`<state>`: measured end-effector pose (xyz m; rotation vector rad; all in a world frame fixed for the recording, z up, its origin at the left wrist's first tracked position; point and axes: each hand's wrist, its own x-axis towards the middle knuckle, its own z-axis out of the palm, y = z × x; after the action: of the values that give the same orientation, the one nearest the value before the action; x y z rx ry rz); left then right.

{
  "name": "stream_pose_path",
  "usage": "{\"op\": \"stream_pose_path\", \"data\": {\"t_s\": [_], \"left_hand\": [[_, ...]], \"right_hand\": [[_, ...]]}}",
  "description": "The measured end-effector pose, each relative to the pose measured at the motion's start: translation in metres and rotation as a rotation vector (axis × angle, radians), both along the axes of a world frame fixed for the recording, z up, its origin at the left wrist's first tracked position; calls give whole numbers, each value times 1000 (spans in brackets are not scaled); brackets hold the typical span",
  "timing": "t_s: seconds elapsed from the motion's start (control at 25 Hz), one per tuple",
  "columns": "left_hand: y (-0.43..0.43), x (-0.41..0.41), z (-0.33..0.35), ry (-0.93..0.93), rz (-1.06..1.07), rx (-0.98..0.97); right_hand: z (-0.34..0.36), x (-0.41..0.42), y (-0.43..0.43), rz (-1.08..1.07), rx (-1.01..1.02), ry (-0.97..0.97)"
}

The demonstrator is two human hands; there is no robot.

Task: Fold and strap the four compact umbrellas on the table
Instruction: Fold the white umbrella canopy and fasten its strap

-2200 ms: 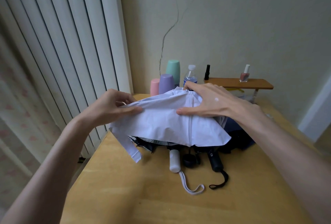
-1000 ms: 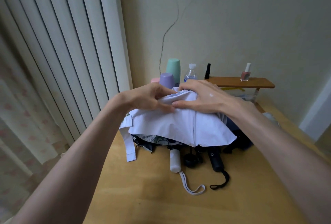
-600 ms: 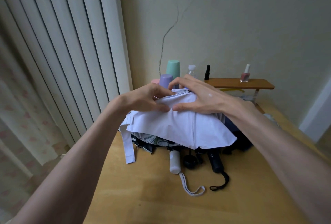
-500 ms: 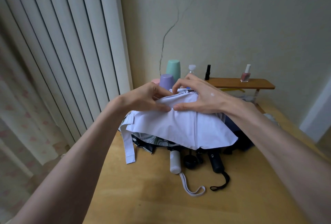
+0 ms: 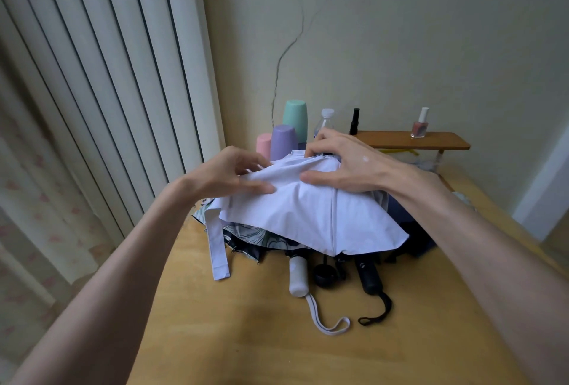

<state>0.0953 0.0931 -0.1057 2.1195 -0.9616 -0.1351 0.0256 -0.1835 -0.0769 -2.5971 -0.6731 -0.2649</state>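
blind: tall white slatted blind (image 5: pixel 101 83) fills the whole left side, right next to the table's left edge
wall: cream wall (image 5: pixel 431 46) behind everything, with a long thin crack (image 5: pixel 284 55) running down toward the cups
table: wooden table (image 5: pixel 277 347), with all the umbrellas heaped in the middle-back of it
pale umbrella: lavender-white canopy (image 5: pixel 301 212) on top of the heap, loose and draped, not rolled, both hands on its top edge
patterned umbrella: dark one with pale swirls (image 5: pixel 255 238) peeking out under the pale canopy's left side
navy umbrella: dark blue fabric (image 5: pixel 412 240) bunched under the right side, below the right forearm
left hand: left hand (image 5: pixel 221 177) pinches a fold of the pale canopy, thumb under, fingers curled over it
right hand: right hand (image 5: pixel 348 166) grips the top of the same canopy, thumb pressed into the cloth, fingertips hooked over the far edge
closing strap: pale strap (image 5: pixel 217 249) hangs loose off the canopy's left corner, its end lying on the table
handles: white handle (image 5: pixel 298 275), stubby round black handle (image 5: pixel 324 275) and black handle (image 5: pixel 369 277) poke out side by side toward the camera; both outer ones trail a wrist loop
shelf: little wooden shelf (image 5: pixel 412 140) at the back right, with a nail polish bottle (image 5: pixel 420 124) on it and a small black bottle (image 5: pixel 355 121) at its left end
cups: mint cup (image 5: pixel 295 118), purple cup (image 5: pixel 284 141) and pink cup (image 5: pixel 264 144) upside down behind the heap, a water bottle (image 5: pixel 324 120) just beside them
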Motion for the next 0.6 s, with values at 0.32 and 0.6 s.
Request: {"op": "stream_pose_path", "data": {"t_s": [0.32, 0.6], "left_hand": [[47, 10, -2, 90, 81, -96], [54, -7, -2, 272, -55, 67]], "right_hand": [[-6, -1, -11, -27, 13, -38], [-6, 0, -16, -27, 24, -11]]}}
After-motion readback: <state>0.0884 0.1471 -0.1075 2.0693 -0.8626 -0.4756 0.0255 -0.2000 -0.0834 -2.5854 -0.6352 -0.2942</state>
